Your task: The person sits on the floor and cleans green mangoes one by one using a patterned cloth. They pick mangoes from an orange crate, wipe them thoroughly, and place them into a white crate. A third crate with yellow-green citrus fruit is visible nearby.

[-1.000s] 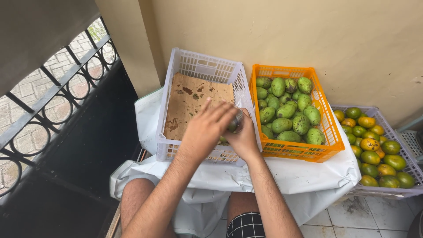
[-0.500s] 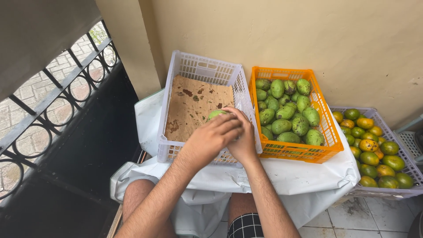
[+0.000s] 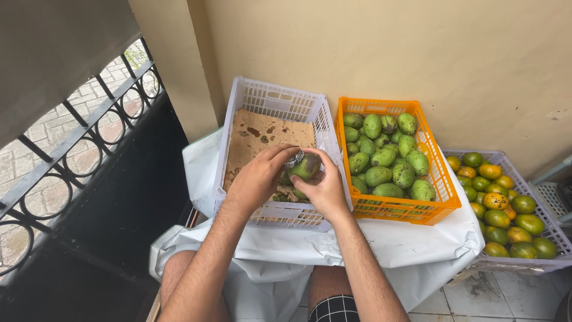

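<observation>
Head view looks down on a person seated behind a white sheet [image 3: 417, 244], both bare forearms stretched forward over a pale lavender crate [image 3: 271, 101]. The green mango [image 3: 305, 167] sits between the two hands, held up just above the crate's near end. The left hand [image 3: 257, 179] curls over it from the left, fingertips pressed on a small silvery sticker [image 3: 294, 159] at the fruit's top. The right hand [image 3: 325, 188] cups it from below and the right, thumb and fingers wrapped round the skin. Both hands are closed on the fruit. Under them the crate floor is lined with stained brown cardboard [image 3: 262, 134]. Just beside, to the right, an orange crate [image 3: 438, 179] is full of green mangoes. Farther right a second pale crate [image 3: 524, 259] holds smaller green and orange fruit. A black iron railing [image 3: 77, 137] runs along the left.
</observation>
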